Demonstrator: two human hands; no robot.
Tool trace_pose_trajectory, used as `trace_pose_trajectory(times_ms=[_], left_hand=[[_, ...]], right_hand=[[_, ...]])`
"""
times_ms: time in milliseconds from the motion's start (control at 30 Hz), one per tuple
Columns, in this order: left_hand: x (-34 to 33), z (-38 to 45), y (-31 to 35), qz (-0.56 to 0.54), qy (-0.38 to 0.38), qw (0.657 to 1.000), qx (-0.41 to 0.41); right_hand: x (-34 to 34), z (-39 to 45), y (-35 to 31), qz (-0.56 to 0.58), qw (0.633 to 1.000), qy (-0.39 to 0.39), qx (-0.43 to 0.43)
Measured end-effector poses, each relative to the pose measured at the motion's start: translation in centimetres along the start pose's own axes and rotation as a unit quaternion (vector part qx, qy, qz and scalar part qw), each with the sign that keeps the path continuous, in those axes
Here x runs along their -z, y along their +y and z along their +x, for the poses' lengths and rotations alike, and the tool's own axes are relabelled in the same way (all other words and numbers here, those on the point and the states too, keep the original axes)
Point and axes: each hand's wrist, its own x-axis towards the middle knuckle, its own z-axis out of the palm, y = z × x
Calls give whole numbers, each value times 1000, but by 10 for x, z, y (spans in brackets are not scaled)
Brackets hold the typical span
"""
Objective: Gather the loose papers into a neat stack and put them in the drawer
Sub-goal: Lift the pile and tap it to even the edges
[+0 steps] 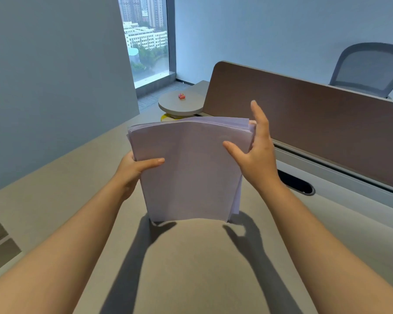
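A thick stack of white papers (191,173) stands upright on its lower edge on the beige desk (191,264). My left hand (136,171) grips the stack's left edge, thumb across the front sheet. My right hand (256,152) rests against the right edge with fingers spread, thumb on the front, index finger raised above the top corner. The sheet edges at the top and right are slightly uneven. No drawer is in view.
A brown divider panel (315,123) runs along the desk's far side, with a cable slot (296,184) near my right wrist. A small round table (179,105) with a pink object (181,96) stands beyond. A mesh chair (370,69) sits behind the panel.
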Motion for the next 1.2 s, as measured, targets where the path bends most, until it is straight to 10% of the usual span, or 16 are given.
trace_pose_trajectory(times_ms=[533,733,933,1200], left_hand=[[2,2,3,17,12,1000,-9],[4,2,-5,8,15,1000,5],[2,8,-33,-20,22,999,18],[-7,16,-28,-64,-23,998,0]], right_hand=[[9,4,19,-158,968,56,189],[6,0,17,49,998,31,-21],[-7,-15,51,229,940,-69,-242],[-18,-6,66,293,921,-48,-253]])
